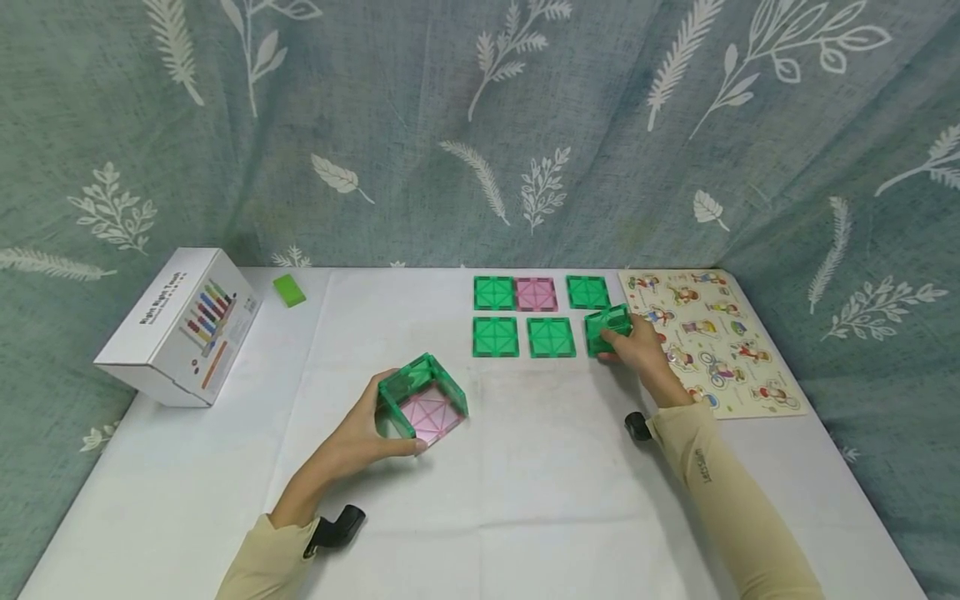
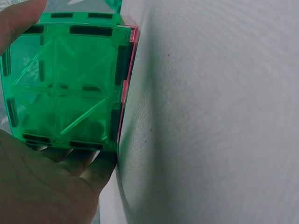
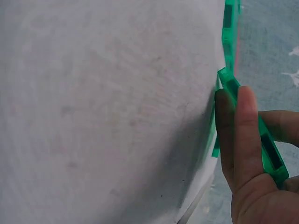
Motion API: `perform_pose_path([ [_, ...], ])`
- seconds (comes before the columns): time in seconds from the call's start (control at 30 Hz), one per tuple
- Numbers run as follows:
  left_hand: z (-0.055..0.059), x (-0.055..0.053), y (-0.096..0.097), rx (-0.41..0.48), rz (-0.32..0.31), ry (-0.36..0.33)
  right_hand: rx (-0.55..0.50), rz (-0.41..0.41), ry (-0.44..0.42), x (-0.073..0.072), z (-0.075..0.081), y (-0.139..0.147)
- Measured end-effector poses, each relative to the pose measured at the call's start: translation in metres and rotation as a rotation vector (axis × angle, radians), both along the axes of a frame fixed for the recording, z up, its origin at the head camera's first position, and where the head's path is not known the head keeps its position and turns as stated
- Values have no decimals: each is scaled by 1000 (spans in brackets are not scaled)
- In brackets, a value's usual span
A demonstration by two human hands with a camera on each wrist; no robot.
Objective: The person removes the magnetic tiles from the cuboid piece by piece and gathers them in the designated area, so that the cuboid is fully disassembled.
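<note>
While the left hand point(image 1: 363, 435) is gripping an open tile box point(image 1: 431, 410), green with pink bottom, between thumb and fingers low at the white table point(image 1: 540, 475), the right hand point(image 1: 643, 348) is pinching a tilted green tile point(image 1: 617, 318) beside the puzzle board point(image 1: 720, 342). Four green tiles point(image 1: 551, 337) and one pink tile point(image 1: 536, 294) are lying flat nearby.

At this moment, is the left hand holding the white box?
No, the left hand grips the green-and-pink tile structure, and the white box stands apart.
</note>
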State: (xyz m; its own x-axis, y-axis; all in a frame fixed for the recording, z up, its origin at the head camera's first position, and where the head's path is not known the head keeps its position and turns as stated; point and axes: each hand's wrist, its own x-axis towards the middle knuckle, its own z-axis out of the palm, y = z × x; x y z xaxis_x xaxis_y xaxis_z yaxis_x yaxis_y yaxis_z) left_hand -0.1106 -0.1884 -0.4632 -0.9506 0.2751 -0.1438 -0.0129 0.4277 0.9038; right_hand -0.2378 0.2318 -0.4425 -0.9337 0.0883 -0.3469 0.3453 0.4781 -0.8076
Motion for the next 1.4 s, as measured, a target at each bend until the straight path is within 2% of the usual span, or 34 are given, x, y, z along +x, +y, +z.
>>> perform_pose_path([
  [0.23, 4, -1, 0, -6, -18, -10, 41, -39, 11, 0, -1, 4],
  [0.43, 5, -2, -5, 4, -21, -4, 170, -42, 97, -2, -6, 4],
  [0.5, 4, -2, -5, 9, -18, -7, 207, -32, 116, -3, -8, 5],
  [0.67, 6, -2, -5, 8, -20, 0, 231, -15, 98, -4, -10, 7],
  [1.03, 8, -1, -7, 16, -30, 20, 385, 40, 107, -7, -13, 9],
  [1.4, 8, -1, -8, 26, -29, 14, 490, 146, 128, -10, -11, 7],
])
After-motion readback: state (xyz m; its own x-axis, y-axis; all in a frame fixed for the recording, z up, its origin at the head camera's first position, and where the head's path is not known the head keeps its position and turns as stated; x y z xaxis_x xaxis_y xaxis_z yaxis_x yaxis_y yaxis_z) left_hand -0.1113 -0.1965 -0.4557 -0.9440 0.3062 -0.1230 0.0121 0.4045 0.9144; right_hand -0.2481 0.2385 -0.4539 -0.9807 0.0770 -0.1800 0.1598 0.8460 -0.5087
